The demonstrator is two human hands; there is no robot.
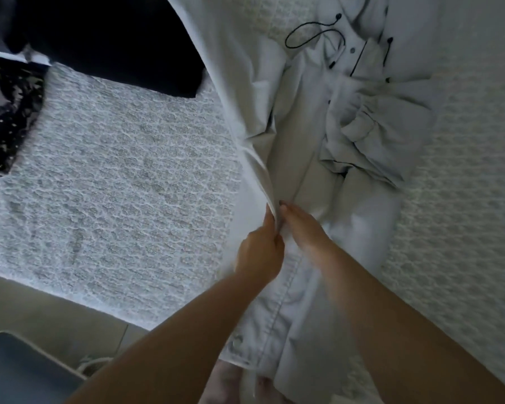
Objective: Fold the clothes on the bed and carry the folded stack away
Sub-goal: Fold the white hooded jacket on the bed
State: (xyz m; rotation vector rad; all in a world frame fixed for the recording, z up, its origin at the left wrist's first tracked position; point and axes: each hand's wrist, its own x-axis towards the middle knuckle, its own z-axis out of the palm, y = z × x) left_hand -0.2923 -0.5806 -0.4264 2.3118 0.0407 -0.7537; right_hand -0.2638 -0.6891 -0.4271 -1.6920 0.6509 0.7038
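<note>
left hand (260,252) pinches the pale trousers' (277,322) lifted edge, right hand (306,231) flat alongside.

Two bare forearms in view, no sleeves visible up to the frame edge. No watch, bracelet or rings seen on either wrist or hand. Left hand (260,252) and right hand (306,228) both ungloved. Fingernails on right hand look short and plain; frame is dim and slightly blurred, so finer detail is unclear. Bare toes visible at bottom edge.
</note>
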